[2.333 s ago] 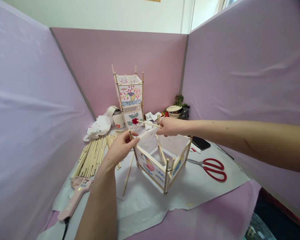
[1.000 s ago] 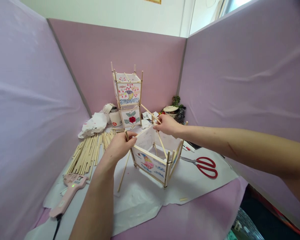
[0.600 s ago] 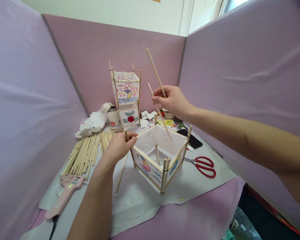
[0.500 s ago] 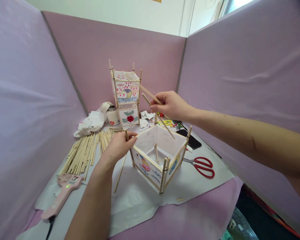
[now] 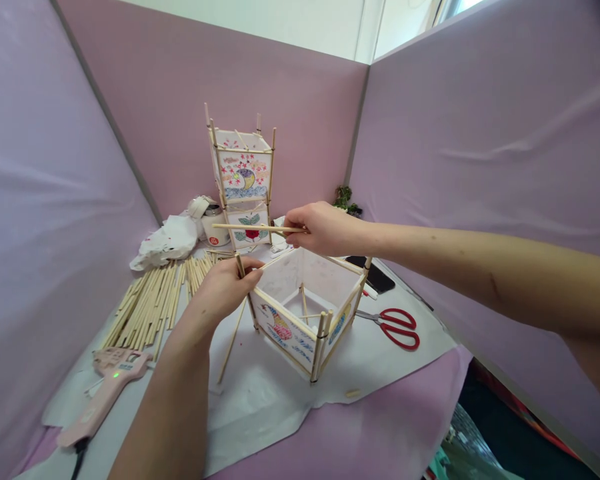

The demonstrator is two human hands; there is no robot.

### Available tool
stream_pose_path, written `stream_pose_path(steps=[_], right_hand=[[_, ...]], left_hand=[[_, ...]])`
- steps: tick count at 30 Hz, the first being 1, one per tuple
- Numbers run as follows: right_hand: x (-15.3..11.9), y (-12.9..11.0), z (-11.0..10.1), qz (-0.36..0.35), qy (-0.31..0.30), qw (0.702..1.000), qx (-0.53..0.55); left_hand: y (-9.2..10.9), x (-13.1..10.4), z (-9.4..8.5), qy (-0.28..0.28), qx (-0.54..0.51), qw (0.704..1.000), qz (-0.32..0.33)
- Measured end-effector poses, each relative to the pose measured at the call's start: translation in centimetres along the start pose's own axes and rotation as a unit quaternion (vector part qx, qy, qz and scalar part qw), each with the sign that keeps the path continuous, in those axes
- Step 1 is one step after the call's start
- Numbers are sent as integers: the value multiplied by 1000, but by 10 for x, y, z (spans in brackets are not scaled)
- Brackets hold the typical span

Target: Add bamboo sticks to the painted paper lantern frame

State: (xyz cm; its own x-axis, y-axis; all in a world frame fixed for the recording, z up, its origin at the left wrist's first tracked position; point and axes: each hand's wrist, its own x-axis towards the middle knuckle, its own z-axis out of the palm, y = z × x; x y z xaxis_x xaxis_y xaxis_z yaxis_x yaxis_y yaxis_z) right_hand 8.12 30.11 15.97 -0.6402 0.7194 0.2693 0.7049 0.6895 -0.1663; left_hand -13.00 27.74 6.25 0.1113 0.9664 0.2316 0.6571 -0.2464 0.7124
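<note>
Box frame (image 5: 286, 328), open-topped, w/ white drawn-on side panels and stick corner posts, is seen in head view standing on white sheet (image 5: 263, 407), center, one corner toward the camera. Its L corner post is gripped near the top by L hand (image 5: 231, 283), thumb and fingers closed on it. Thin stick (image 5: 247, 228) is pinched in R hand (image 5: 325, 229), held roughly level above the frame's far corner, free end pointing L — what looks like a 2nd stick is mostly hidden at the fingers. Two-tier tower (image 5: 246, 179) is stood behind, w/ jar (image 5: 215, 228) and crumpled white bag (image 5: 169, 241) to its L. Stick pile (image 5: 147, 303) is spread L of L hand; glue gun (image 5: 105, 393), green light lit, is laid nearer the camera. Red-handled scissors (image 5: 399, 328) are laid R of the frame — dark phone (image 5: 379, 277) is seen just beyond, partly covered.
</note>
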Motion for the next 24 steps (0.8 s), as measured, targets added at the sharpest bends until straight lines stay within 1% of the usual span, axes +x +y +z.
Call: stream_pose_path(steps=[2, 5, 10, 12, 16, 18, 21, 24], right_hand=[[1, -2, 1, -2, -6, 1000, -13], [2, -5, 2, -11, -31, 999, -25], [4, -8, 7, -18, -95, 995, -26], [4, -7, 11, -16, -118, 993, -22], [3, -4, 24, -17, -152, 988, -12], [2, -3, 29, -19, -165, 986, -3], [-1, -3, 31, -9, -189, 982, 22], [-3, -5, 31, 7, -218, 975, 50]], left_hand=[[-1, 0, 0, -2, 7, 1000, 4], [1, 1, 0, 6, 4, 1000, -10], [6, -2, 1, 5, -38, 999, -29], [8, -5, -2, -19, -65, 997, -29], [7, -11, -12, -119, -111, 987, -9], [5, -12, -16, -156, -141, 978, 12], [1, -10, -18, -168, -166, 971, 27], [-2, -8, -16, -152, -161, 975, 21]])
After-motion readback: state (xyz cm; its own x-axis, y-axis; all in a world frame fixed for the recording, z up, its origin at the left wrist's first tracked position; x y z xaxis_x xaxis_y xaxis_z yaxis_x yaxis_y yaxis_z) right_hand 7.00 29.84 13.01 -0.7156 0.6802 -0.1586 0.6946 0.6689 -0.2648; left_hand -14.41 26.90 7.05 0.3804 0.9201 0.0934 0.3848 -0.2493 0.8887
